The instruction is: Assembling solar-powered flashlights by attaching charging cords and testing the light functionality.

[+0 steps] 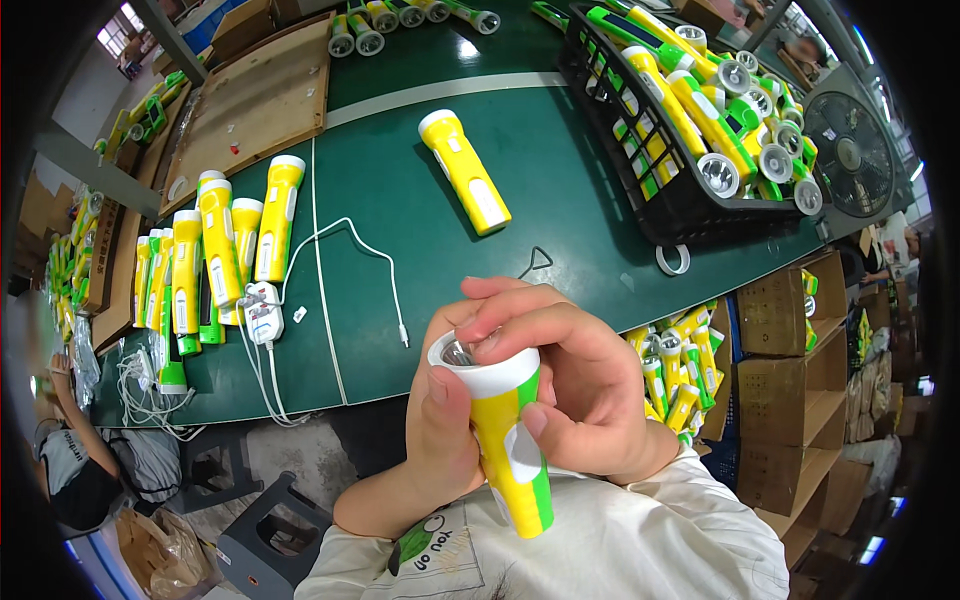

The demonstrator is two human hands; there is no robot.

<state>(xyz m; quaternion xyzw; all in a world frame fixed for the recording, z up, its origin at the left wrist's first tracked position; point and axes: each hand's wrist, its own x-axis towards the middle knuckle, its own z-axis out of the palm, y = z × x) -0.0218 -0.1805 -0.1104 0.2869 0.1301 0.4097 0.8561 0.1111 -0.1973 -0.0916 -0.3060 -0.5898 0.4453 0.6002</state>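
Note:
Close to my chest, both hands hold a yellow and green flashlight [505,425], its white-rimmed head tilted up. My left hand [440,430] wraps the flashlight's left side, with the thumb just below the rim. My right hand [595,385] grips from the right; its fingers reach over the lens and its thumb presses near the side. Fingers hide part of the lens. Beyond my hands, another yellow flashlight [465,172] lies alone on the green table [400,270]. A small bent wire hook [540,258] lies just past my fingers.
Several flashlights [220,240] stand at the left, beside a white charging adapter [263,312] and its cables. A black basket [640,175] heaped with flashlights stands at the back right, near a white ring [672,260]. A fan [848,152], cardboard boxes [770,400] and a grey stool [270,540] surround the table.

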